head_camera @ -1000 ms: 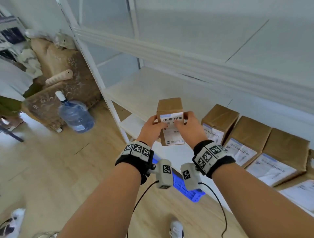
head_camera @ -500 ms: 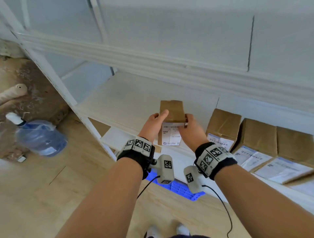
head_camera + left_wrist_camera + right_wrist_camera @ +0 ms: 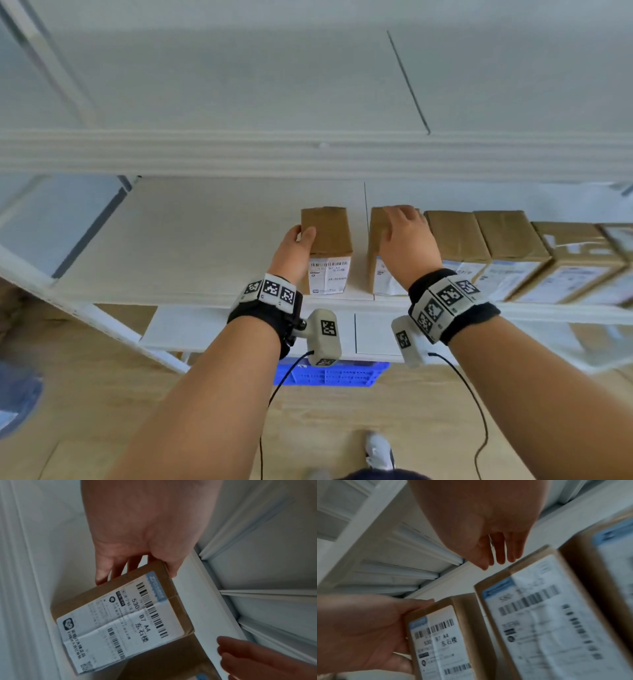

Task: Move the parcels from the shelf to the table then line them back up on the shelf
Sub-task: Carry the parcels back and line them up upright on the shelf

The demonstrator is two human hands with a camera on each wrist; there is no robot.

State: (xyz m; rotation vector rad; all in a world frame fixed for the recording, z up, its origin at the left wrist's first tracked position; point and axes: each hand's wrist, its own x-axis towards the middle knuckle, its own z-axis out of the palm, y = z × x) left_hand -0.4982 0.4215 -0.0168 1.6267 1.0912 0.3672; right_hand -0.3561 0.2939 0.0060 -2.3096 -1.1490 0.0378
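A brown parcel point(image 3: 327, 240) with a white label stands on the white shelf point(image 3: 205, 246), at the left end of a row of like parcels. My left hand point(image 3: 303, 236) holds it, thumb on its top and fingers down its left side; the left wrist view shows the parcel point(image 3: 120, 622) between thumb and fingers point(image 3: 102, 577). My right hand point(image 3: 400, 222) is open, fingers spread over the top of the second parcel point(image 3: 375, 260). In the right wrist view its fingers point(image 3: 501, 559) hang just above that parcel point(image 3: 539, 615); whether they touch it is unclear.
Several more parcels point(image 3: 510, 240) continue the row to the right. The upper shelf's rim point(image 3: 308, 154) hangs low over the row. To the left of the held parcel the shelf board is bare. A blue crate point(image 3: 332, 373) sits on the floor under the shelving.
The parcel, held by both hands in front of the shelf, now stands on the board. My right hand has let go and moved right over the neighbouring parcel.
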